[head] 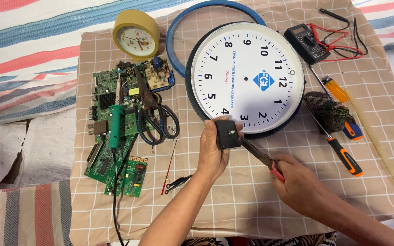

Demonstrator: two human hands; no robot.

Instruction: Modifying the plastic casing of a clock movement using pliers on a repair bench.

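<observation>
In the head view, the left hand (213, 152) is in the lower middle of the frame and its fingers are closed around a small black square plastic clock movement box (228, 133), which it holds up just under the lower edge of the big round wall clock with white face and dark rim (247, 77). The right hand (297, 182), at the lower right, is closed on the red handles of a pair of dark metal long-nose pliers (258, 155), and the tips of the pliers touch the right side of the box. Both hands are over the beige checked cloth (251, 205) that covers the table. In the left part of the frame lie green circuit boards (110, 136), with a green soldering iron (114, 127) and black-handled scissors (156, 118) resting on them. Near them, at the lower middle, are loose red and black clock pointers (172, 171). At the upper left stands a small round yellow alarm clock (136, 34), and next to it a blue ring (178, 41). At the upper right is a black multimeter with red and black wires (306, 42). At the right lie an orange lighter (336, 89) and an orange-and-black screwdriver (345, 157).
</observation>
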